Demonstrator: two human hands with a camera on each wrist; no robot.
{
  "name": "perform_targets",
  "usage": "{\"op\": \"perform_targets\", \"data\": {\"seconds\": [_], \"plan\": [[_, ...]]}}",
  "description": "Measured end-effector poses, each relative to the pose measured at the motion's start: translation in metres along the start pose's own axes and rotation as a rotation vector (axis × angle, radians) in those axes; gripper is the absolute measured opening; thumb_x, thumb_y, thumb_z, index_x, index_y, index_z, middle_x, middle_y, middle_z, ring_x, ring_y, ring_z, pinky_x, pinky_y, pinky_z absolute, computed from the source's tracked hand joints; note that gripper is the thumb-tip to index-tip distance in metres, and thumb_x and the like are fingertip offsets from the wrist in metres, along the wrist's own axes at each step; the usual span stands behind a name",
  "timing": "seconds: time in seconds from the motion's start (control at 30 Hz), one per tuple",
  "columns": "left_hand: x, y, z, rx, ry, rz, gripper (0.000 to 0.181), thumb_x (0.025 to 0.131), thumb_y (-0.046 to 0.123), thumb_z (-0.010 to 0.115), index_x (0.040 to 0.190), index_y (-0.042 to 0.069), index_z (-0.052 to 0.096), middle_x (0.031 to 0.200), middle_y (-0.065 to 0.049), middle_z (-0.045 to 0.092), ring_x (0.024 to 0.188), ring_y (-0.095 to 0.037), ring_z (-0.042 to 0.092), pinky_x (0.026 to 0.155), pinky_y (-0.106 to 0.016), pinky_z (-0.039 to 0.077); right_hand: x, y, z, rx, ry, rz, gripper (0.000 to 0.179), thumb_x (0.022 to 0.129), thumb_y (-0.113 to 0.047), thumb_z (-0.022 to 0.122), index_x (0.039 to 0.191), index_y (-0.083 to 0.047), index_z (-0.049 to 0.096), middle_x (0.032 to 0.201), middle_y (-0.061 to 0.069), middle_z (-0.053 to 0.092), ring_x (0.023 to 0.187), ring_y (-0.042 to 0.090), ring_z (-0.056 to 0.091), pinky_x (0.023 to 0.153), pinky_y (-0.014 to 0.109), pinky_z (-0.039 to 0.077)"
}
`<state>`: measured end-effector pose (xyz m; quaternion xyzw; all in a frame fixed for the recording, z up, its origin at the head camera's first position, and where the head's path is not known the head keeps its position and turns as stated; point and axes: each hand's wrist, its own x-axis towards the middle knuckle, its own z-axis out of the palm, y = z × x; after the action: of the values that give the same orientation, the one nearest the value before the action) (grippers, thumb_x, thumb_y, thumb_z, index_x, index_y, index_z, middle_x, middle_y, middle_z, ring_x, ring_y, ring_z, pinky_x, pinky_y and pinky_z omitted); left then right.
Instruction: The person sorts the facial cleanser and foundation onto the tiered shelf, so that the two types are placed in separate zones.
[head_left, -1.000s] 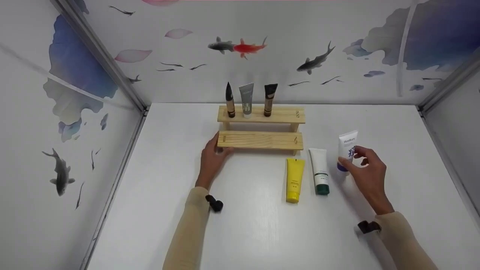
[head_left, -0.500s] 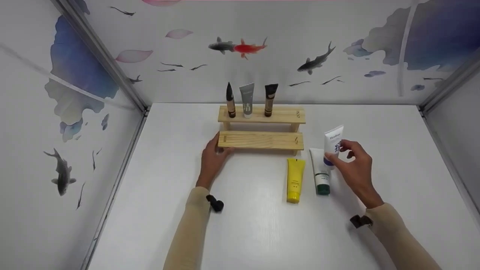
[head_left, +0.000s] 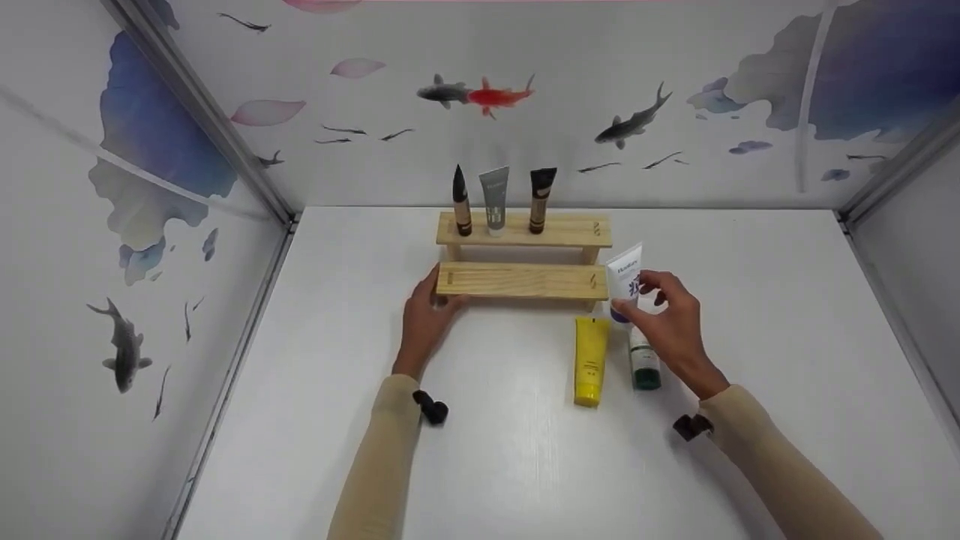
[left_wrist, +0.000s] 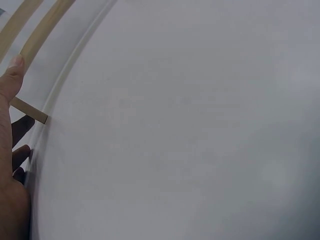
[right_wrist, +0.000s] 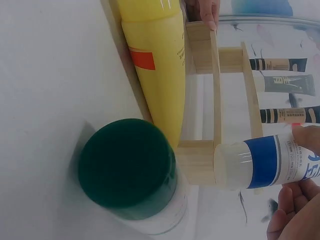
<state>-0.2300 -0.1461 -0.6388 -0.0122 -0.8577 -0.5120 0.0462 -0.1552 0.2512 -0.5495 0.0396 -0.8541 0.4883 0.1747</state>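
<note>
My right hand (head_left: 673, 321) pinches a white squeeze tube (head_left: 624, 271) with a blue band, upright off the right end of a two-tier wooden rack (head_left: 517, 280). In the right wrist view, the tube's pale cap (right_wrist: 231, 166) overlaps the lower shelf's end. At the rack's other end, my left hand (head_left: 426, 324) grips the lower shelf; its thumb (left_wrist: 15, 70) lies against the board's edge. Below the held tube lies a white tube with a green cap (head_left: 646, 376), its upper part hidden by the tube and my hand. A yellow tube (head_left: 591, 361) lies to its left.
On the upper shelf stand a black-and-tan tube with a pointed top (head_left: 461, 202), a grey tube (head_left: 494, 201) and a black-and-tan flat-ended tube (head_left: 539, 201). A painted wall (head_left: 360, 157) rises behind the white table (head_left: 495, 465).
My right hand has carried the blue-banded tube leftward from the right side of the table, past the green-capped tube, to the rack's right end. My left hand stays on the rack.
</note>
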Motion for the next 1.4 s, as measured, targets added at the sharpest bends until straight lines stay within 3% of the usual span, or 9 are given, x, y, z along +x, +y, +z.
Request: {"op": "perform_targets", "data": {"seconds": [0.27,0.4,0.63,0.7,1.07,1.4], "plan": [[0.002,0.0,0.001,0.009,-0.001,-0.003,0.091,0.099,0.054,0.081,0.172,0.017,0.041,0.161,-0.009,0.057,0.147,-0.026,0.054,0.127,-0.047,0.04,0.01,-0.009,0.019,0.053,-0.044,-0.007,0.051,0.094,-0.013,0.09,0.138,-0.002,0.067,0.127,0.015,0.068,0.113,0.036,0.056,0.093,0.039,0.041],[0.003,0.001,0.001,0.03,-0.008,0.003,0.092,0.099,0.055,0.08,0.172,0.015,0.04,0.166,-0.009,0.054,0.156,-0.028,0.046,0.131,-0.045,0.035,0.014,-0.014,0.028,0.073,-0.06,-0.002,0.051,0.094,-0.014,0.091,0.138,-0.002,0.067,0.127,0.014,0.069,0.112,0.032,0.055,0.093,0.044,0.042],[0.006,0.001,0.001,0.034,0.011,0.09,0.087,0.099,0.046,0.083,0.169,0.011,0.045,0.165,-0.008,0.056,0.158,-0.024,0.044,0.139,-0.039,0.003,0.021,-0.023,0.044,0.098,-0.068,0.013,0.051,0.095,-0.015,0.09,0.139,-0.003,0.067,0.127,0.014,0.069,0.114,0.032,0.057,0.096,0.042,0.042],[0.006,0.001,0.0,0.029,0.015,0.108,0.086,0.099,0.044,0.084,0.168,0.009,0.046,0.163,-0.008,0.058,0.157,-0.024,0.046,0.138,-0.039,0.0,0.023,-0.026,0.048,0.102,-0.073,0.018,0.051,0.096,-0.017,0.09,0.14,-0.004,0.067,0.128,0.012,0.069,0.114,0.032,0.057,0.096,0.04,0.043],[0.004,0.0,0.0,0.024,0.002,0.072,0.092,0.098,0.055,0.081,0.17,0.011,0.043,0.167,-0.006,0.054,0.159,-0.022,0.044,0.137,-0.031,0.007,0.037,-0.04,0.076,0.129,-0.119,0.014,0.048,0.095,-0.016,0.09,0.137,-0.005,0.068,0.126,0.01,0.07,0.114,0.029,0.058,0.096,0.041,0.045],[0.003,-0.001,-0.001,0.0,0.006,0.056,0.097,0.094,0.062,0.081,0.17,0.014,0.044,0.167,-0.004,0.054,0.16,-0.022,0.043,0.138,-0.036,0.006,0.046,-0.056,0.105,0.153,-0.13,-0.063,0.049,0.094,-0.016,0.09,0.137,-0.002,0.07,0.123,0.011,0.072,0.111,0.028,0.062,0.094,0.041,0.047]]}}
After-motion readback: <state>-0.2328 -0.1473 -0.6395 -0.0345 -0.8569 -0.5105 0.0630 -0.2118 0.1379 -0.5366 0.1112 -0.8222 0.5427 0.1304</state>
